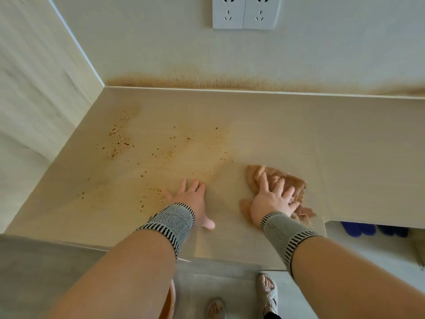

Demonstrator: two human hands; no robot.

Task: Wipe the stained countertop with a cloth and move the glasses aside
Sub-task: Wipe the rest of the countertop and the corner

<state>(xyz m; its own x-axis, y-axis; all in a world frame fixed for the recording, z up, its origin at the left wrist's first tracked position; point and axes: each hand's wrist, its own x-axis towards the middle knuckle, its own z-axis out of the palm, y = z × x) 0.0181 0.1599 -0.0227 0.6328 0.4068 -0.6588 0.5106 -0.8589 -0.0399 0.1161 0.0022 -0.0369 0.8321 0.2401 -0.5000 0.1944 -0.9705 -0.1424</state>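
Countertop (299,134) fills most of the view, pale and flat, with a wall along its back edge and another wall on its far side from the cloth. No glasses show anywhere here, so that part of the task cannot be judged.

Brown spots (119,139) speckle the top, well away from the cloth toward the corner where the walls meet. A brown band (195,82) also runs along the bottom of the back wall.

The cloth (287,185) is tan and crumpled, lying flat on the countertop close to the front edge. The right hand (271,199) presses down on it with fingers spread wide, not curled around it. The left hand (193,199) lies flat on the bare top beside the cloth, fingers open, holding nothing, right at the near edge of the spots.

To wipe well, I think the cloth should slide from where it sits toward the spots, pressed flat, in long strokes. There is lots of clear room that way. Near the cloth the front edge drops off, so keep it from slipping over.
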